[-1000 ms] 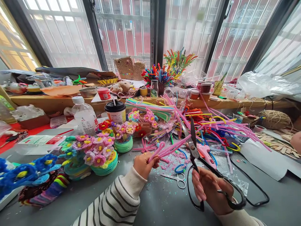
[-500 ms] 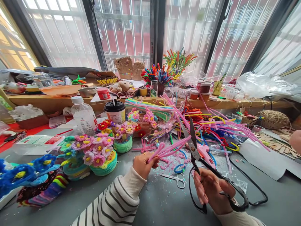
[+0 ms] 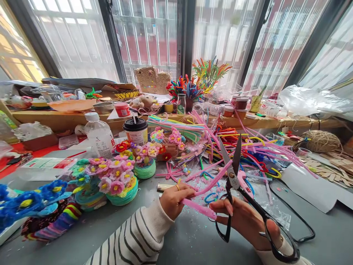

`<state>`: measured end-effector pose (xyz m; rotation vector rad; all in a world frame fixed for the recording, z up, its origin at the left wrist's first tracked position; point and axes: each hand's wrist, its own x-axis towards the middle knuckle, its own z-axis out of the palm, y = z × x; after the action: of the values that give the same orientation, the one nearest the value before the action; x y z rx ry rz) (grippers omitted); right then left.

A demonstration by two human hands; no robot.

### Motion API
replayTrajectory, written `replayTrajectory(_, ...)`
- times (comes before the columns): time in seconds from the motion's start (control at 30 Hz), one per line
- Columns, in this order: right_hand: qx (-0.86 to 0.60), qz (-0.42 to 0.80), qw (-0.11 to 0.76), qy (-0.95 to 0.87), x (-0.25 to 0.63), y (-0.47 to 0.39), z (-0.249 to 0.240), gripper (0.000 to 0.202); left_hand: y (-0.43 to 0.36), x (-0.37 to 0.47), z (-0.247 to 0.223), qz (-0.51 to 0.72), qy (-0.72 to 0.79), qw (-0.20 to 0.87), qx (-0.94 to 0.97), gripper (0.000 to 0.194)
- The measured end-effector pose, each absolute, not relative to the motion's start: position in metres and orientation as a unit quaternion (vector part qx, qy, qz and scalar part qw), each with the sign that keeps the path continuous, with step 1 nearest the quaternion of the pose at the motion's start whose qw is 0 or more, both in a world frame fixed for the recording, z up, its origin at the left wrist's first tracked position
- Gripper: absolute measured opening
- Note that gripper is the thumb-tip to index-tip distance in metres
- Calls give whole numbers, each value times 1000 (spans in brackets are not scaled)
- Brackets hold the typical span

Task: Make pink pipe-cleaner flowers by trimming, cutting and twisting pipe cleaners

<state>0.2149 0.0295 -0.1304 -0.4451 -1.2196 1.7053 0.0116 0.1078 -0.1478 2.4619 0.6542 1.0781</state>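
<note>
Our L hand [image 3: 173, 200] grips pink pipe cleaners [image 3: 200, 208]; our R hand [image 3: 245, 221] holds lg blk-handled scissors [image 3: 234, 180], blades apart, over gray tbl [image 3: 190, 244].

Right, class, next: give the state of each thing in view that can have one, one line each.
Black-handled scissors: open, blades apart
Pink pipe cleaners: gripped, ends sticking out
Left hand: closed on the pipe cleaners
Right hand: holding the scissors
Plastic bottle: upright, capped
Drink cup: lidded, straw in
Twine: wound into a ball
</note>
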Motion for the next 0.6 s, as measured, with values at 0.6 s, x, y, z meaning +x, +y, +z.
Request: replayTrajectory(0.6,-261,622,547,-496,219,27,-143,46,112,9,-147,403,306,149,850,32)
